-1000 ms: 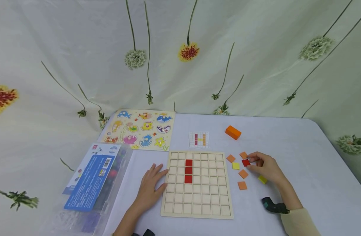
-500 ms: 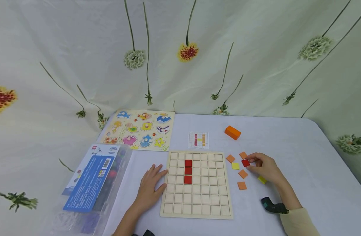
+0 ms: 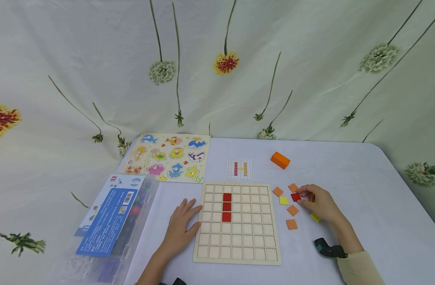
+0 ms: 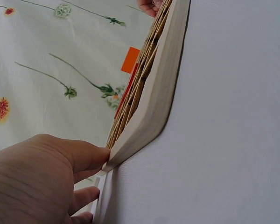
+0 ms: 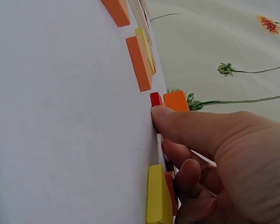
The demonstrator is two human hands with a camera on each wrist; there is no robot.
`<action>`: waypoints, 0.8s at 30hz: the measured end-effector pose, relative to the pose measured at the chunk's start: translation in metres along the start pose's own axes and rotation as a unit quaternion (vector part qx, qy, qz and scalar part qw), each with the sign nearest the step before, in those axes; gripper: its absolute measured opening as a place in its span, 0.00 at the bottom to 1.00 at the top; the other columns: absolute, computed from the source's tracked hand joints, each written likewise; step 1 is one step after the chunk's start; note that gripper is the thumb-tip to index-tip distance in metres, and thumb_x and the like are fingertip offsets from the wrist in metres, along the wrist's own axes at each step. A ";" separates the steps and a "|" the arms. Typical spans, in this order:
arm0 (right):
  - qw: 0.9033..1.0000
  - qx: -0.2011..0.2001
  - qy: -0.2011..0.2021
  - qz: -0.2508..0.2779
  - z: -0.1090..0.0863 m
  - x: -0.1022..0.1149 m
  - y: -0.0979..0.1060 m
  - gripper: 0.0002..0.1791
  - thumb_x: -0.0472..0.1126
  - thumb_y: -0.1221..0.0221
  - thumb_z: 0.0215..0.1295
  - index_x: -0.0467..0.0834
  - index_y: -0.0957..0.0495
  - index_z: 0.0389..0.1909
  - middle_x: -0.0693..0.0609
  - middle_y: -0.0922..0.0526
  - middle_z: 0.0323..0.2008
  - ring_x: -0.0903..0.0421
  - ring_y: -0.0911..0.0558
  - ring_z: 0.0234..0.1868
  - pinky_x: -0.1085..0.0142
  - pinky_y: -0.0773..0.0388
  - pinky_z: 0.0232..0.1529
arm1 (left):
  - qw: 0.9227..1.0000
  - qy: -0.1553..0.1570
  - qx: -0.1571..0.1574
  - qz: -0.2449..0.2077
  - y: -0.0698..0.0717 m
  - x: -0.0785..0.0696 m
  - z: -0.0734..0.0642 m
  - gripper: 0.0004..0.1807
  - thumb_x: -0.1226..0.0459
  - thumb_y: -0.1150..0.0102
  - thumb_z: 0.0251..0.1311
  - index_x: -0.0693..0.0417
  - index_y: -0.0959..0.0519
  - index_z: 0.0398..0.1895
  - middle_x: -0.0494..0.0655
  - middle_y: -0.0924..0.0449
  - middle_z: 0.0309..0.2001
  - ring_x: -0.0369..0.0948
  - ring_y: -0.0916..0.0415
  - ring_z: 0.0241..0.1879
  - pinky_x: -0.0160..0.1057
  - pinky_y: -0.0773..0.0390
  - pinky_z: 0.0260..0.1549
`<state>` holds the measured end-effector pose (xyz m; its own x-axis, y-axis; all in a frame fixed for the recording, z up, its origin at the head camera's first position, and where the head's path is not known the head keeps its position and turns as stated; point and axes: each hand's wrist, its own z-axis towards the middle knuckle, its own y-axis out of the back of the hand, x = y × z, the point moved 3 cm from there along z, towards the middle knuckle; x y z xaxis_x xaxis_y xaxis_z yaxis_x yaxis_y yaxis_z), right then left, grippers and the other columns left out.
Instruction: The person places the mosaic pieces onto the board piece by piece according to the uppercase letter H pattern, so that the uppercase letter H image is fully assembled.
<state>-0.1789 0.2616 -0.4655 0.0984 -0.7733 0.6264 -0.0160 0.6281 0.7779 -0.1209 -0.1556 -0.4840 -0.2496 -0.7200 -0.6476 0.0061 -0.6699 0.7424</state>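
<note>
A pale wooden grid board [image 3: 247,252] lies on the table with three red square tiles [image 3: 226,206] in one column of its cells. My left hand [image 3: 183,223] rests at the board's left edge, fingers spread and mostly straight. In the left wrist view its thumb touches the board's corner [image 4: 140,135]. To the right of the board, my right hand [image 3: 318,202] pinches another red tile [image 3: 295,197] between thumb and fingers, low at the table. The right wrist view has the thumb pressed on that red tile [image 5: 155,99], partly hiding it.
Around the right hand lie several orange tiles [image 3: 292,210] and two yellow ones, one yellow tile [image 3: 283,200] nearer the board. Behind are a pattern card [image 3: 239,169] and an orange block [image 3: 280,160]. A sea-animal puzzle [image 3: 171,154] and a clear plastic case [image 3: 132,233] stand left.
</note>
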 end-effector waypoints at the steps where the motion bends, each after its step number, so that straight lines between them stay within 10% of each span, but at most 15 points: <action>1: 1.000 0.000 0.003 -0.002 0.000 0.000 0.000 0.15 0.34 0.32 0.56 0.38 0.19 0.45 0.49 0.23 0.32 0.56 0.33 0.29 0.71 0.38 0.25 | 1.000 0.000 0.000 0.000 0.000 0.000 0.000 0.25 0.67 0.37 0.57 0.57 0.24 0.61 0.58 0.34 0.70 0.60 0.51 0.74 0.65 0.54 0.70; 24: 0.999 -0.019 0.003 -0.025 -0.003 0.012 0.015 0.14 0.37 0.32 0.57 0.38 0.22 0.42 0.49 0.19 0.32 0.55 0.28 0.30 0.73 0.30 0.26 | 1.000 0.000 -0.001 0.002 0.000 0.001 0.000 0.25 0.67 0.37 0.58 0.57 0.24 0.61 0.58 0.34 0.70 0.60 0.51 0.75 0.65 0.53 0.70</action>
<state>-0.1745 0.2622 -0.4467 0.1032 -0.8039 0.5857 0.0272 0.5909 0.8063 -0.1208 -0.1566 -0.4843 -0.2505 -0.7225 -0.6444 0.0089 -0.6673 0.7447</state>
